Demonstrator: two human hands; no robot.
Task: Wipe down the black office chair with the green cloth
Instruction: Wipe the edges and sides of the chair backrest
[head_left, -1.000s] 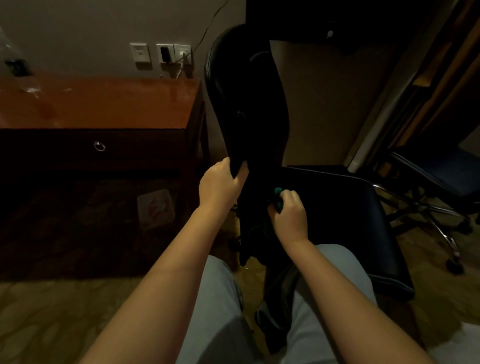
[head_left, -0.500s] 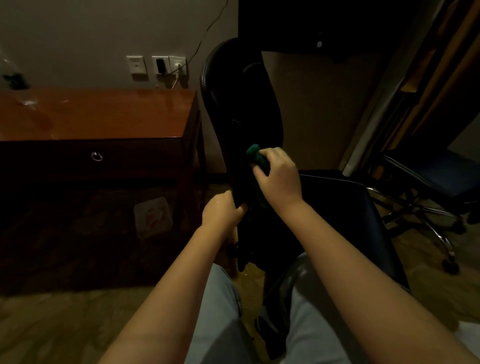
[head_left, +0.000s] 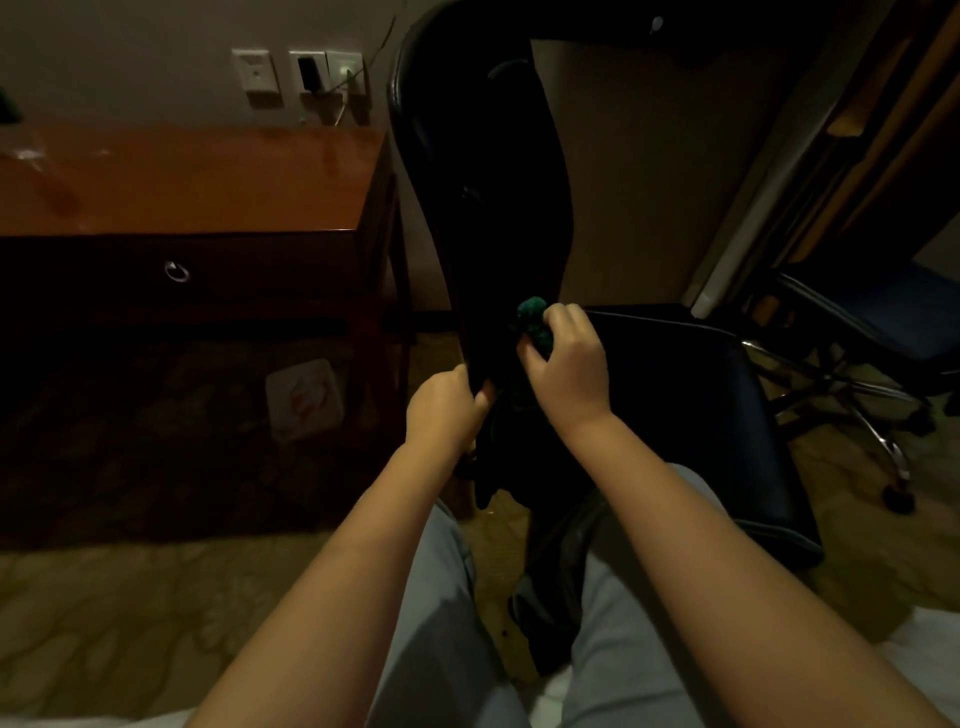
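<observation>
dim room, a wooden table (head_left: 182, 176) against the wall at left. the left grip (head_left: 444, 410) is clenched on the lower edge of the black office chair (head_left: 478, 182) backrest. the right grip (head_left: 569, 369), fingers curled, grasps the bunched green cloth (head_left: 532, 314), held against the backrest just above the left grip.

Most of the green cloth (head_left: 532, 317) is buried inside the right hand (head_left: 566, 374), low against the black office chair (head_left: 483, 208), whose top runs out of view.
</observation>
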